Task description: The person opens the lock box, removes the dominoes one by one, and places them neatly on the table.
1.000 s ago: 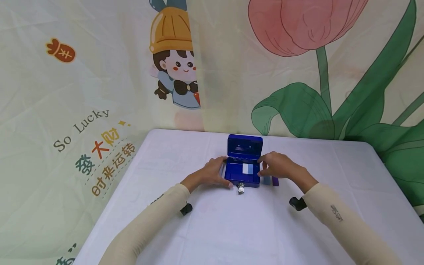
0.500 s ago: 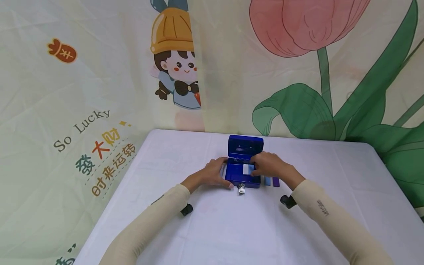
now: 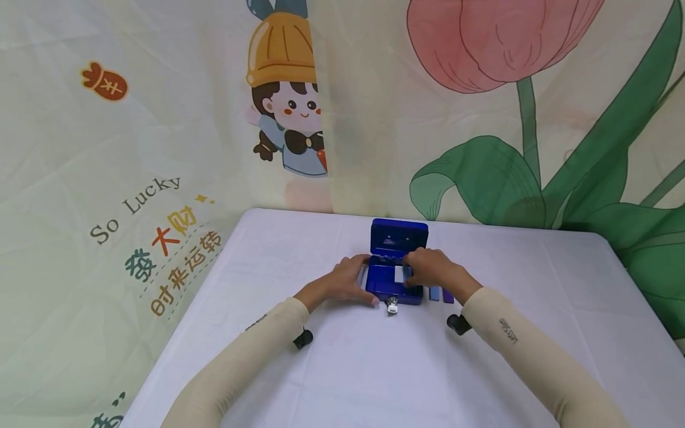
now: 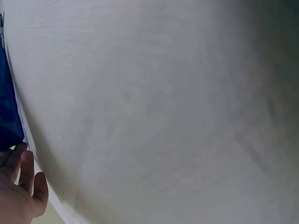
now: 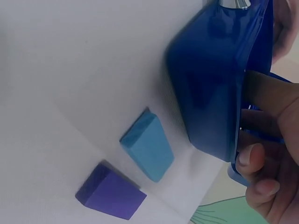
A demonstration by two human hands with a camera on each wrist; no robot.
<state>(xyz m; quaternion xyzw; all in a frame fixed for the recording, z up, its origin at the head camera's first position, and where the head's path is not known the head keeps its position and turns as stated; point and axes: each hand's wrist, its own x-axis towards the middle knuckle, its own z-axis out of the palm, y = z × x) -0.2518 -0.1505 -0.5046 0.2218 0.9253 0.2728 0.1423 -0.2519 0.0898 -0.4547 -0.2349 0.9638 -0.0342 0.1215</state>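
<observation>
A blue metal cash box (image 3: 408,298) stands on the table with its lid (image 3: 398,236) raised. My left hand (image 3: 343,279) grips the box's left side, thumb at the front corner, fingers toward the back. My right hand (image 3: 432,268) reaches over the right wall, thumb and index finger inside the box. A white block (image 3: 398,274) shows in the box beside those fingertips, a sliver of pale blue next to it. The fingertips' hold is hidden. Outside, right of the box, lie a light blue block (image 5: 149,148) and a purple block (image 5: 112,192), apart.
A silver padlock (image 3: 392,306) hangs at the front of the box. White cloth covers the table (image 3: 342,380). Behind it hangs a printed curtain (image 3: 364,119) with a tulip and a cartoon figure.
From beside the right wall, my right hand has moved left into the box, covering most of the blue beside the white block. The left hand keeps its place on the box.
</observation>
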